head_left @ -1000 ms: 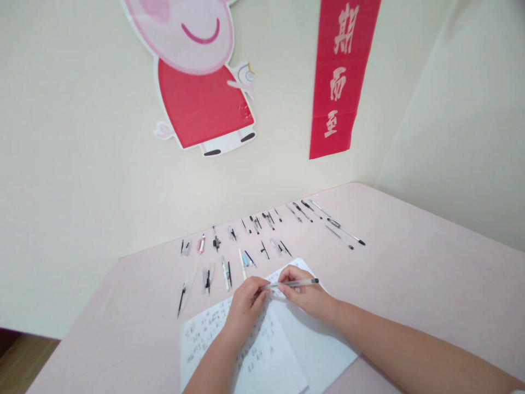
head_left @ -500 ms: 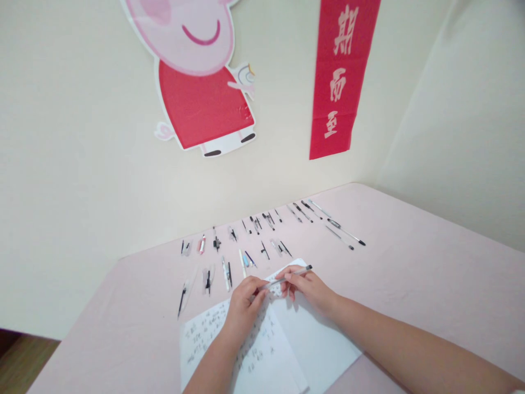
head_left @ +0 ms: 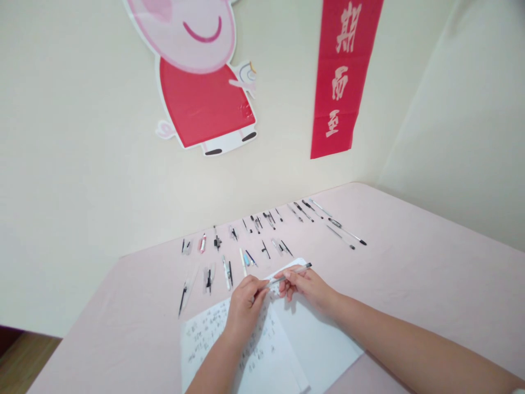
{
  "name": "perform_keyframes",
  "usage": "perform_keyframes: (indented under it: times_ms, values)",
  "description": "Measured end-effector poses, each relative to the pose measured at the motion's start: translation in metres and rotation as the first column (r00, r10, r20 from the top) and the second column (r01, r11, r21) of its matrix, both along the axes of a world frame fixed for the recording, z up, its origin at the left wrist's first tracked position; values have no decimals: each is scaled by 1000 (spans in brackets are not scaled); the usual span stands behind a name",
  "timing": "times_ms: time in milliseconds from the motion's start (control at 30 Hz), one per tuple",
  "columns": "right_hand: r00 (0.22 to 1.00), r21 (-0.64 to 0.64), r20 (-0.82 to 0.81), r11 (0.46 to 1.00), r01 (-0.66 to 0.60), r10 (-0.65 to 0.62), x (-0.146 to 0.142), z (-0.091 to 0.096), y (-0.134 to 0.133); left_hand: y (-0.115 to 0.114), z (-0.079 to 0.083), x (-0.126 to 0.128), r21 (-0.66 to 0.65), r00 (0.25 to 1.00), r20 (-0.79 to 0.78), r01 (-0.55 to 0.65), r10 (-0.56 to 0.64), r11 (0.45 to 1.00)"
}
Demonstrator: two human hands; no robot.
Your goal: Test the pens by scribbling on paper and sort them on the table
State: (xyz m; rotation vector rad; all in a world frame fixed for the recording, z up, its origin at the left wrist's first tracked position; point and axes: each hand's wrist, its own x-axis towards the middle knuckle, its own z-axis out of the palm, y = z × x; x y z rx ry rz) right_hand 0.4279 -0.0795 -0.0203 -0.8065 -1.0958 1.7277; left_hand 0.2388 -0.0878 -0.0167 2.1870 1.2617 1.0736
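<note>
Both hands hold a slim clear pen with a dark end, slanting up to the right above an open notebook. My left hand is closed, its thumb and fingers pinching the pen's lower left end. Farther up the barrel, my right hand grips the pen between thumb and forefinger, its other fingers curled below. Fingers hide the pen's lower tip. Handwriting covers the notebook's left page, while what shows of the right side is mostly blank.
Several pens and pen parts lie in rows beyond the notebook, among them a red and white pen, a black refill and a long clear pen. A pink-covered table meets a wall with a pig cutout and a red banner.
The view has shifted very slightly. Both hands keep hold of the pen in nearly the same place, and the pens on the table have not moved.
</note>
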Motion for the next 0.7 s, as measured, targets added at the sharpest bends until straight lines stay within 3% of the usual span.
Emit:
perform_keyframes:
  times_ms: [167,367,600,700]
  values:
    - [1000,-7,-8,1000,-6,6,0,1,0,0,2,0,-18,1000,-6,10,-10,1000]
    - [995,80,95,996,28,-35,3,6,1,3,-1,-3,-62,999,27,20,-18,998]
    - [938,94,107,943,320,-329,17,10,15,8,-2,-6,-137,985,143,-77,97,988]
    - [930,125,176,944,304,-323,21,9,17,10,-4,-7,-232,949,272,-96,159,968]
